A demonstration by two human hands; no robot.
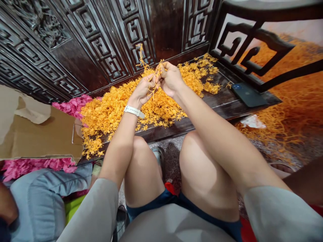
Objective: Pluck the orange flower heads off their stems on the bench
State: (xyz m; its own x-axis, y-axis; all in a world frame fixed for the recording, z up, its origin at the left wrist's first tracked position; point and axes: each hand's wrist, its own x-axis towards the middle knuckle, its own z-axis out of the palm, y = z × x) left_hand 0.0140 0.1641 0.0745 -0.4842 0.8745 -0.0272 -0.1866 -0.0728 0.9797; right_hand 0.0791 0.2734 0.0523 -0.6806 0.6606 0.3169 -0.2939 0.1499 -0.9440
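Both my hands meet in front of me, above a heap of small orange plastic flower pieces (113,104) on a dark wooden bench (161,134). Fingers pinched, my left hand (143,90) grips part of a thin, branching orange plastic strand (142,57) that sticks up above it. My right hand (173,79) pinches orange plastic pieces against the left fingertips. Short orange ends hang below the fingers, and the exact point of contact between the two hands is partly hidden. A white watch band circles my left wrist.
A carved dark wood backrest (101,40) rises behind the heap. At right lie a phone (248,94) on the bench and a large orange tangle (290,114) beyond the armrest. On the left are a cardboard box (40,134), pink pieces (73,106) and a person's jeans-clad leg (42,198).
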